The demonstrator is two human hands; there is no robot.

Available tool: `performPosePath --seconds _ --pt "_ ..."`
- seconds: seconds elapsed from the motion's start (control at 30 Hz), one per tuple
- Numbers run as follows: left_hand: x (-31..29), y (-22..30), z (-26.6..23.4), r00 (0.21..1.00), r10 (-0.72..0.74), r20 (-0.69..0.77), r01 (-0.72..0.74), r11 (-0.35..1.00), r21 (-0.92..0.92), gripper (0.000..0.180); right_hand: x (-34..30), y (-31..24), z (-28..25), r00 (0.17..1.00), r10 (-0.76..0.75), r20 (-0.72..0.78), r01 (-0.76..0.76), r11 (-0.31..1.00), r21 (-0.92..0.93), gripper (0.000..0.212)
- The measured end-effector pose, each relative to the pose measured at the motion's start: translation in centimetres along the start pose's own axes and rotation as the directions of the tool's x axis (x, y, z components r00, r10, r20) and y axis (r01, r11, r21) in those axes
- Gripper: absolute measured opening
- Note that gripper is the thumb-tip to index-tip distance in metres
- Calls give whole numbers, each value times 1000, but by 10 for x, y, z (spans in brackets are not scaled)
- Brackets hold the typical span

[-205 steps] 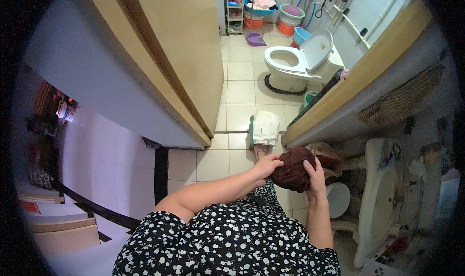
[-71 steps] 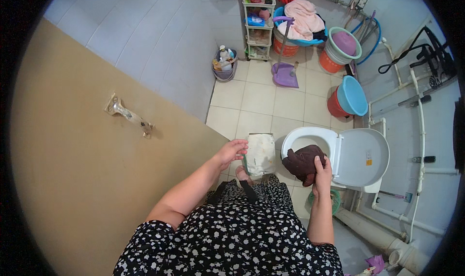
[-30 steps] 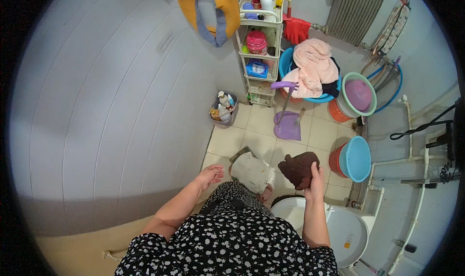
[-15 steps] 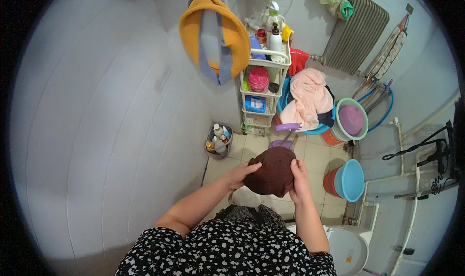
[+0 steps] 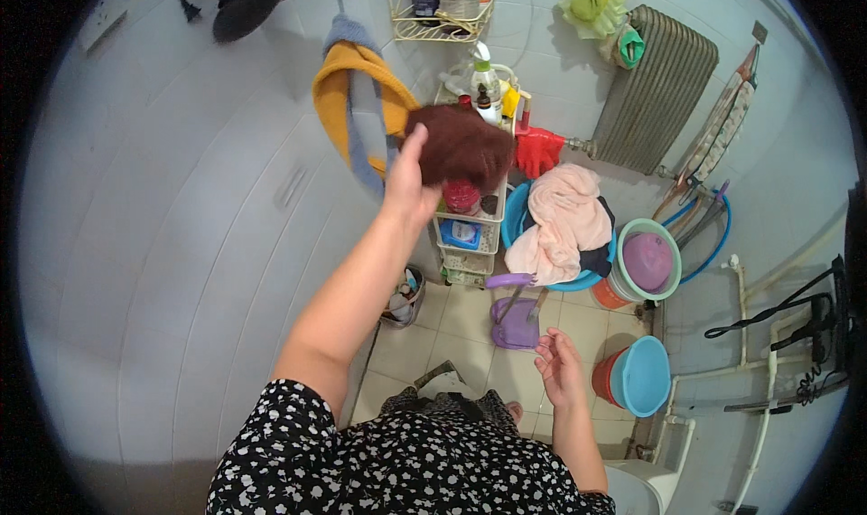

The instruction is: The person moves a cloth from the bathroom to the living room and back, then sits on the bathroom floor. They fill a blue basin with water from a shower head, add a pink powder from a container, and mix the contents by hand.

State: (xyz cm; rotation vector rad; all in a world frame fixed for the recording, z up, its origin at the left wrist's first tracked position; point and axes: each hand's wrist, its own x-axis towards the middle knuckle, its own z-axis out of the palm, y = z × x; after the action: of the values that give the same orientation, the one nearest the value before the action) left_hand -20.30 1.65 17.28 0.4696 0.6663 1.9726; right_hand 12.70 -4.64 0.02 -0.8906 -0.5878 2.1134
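My left hand (image 5: 411, 187) is raised and stretched out, gripping a dark brown, soft cloth cap (image 5: 462, 146) by its near left edge. The cap is in front of the white shelf rack (image 5: 467, 264) and hides part of its upper tiers. Just left of the cap, a yellow and grey-blue ring-shaped cloth (image 5: 336, 108) hangs on the wall. My right hand (image 5: 562, 370) is lower, over the tiled floor, with fingers apart and nothing in it. A purple dustpan (image 5: 517, 323) lies on the floor beyond that hand.
A blue basin (image 5: 578, 285) heaped with pink cloth (image 5: 567, 221) stands right of the rack. Red buckets topped by a green basin (image 5: 674, 253) and a blue basin (image 5: 648, 376) are farther right. A hair dryer (image 5: 257, 6) hangs upper left. A radiator (image 5: 657, 90) is on the far wall.
My left hand has carried the brown cap up and away, toward the rack. My right hand has let go of the cap and dropped back with its fingers apart. The view has tilted up.
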Motion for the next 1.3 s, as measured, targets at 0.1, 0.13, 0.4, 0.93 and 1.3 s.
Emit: performPosePath --seconds 0.1,0.13,0.4,0.93,1.3 --pt "55 -10 -15 982 178 -65 -179 984 -6 46 -4 -7 -22 999 -34 -32 35 998 54 22" --pt "63 -21 -22 966 209 -154 -201 977 71 47 -6 -8 -26 998 -41 -47 44 997 67 22" --pt "73 -76 -91 945 -219 -244 233 972 28 40 -23 -1 -58 977 -62 -202 81 993 84 22" --pt "-46 -135 -184 783 -582 -221 610 787 90 24 -60 22 -101 911 -51 -408 149 966 212 21" --pt "-170 -189 -230 565 -586 -581 804 551 226 29 -30 -56 -222 919 96 -383 -10 975 221 22"
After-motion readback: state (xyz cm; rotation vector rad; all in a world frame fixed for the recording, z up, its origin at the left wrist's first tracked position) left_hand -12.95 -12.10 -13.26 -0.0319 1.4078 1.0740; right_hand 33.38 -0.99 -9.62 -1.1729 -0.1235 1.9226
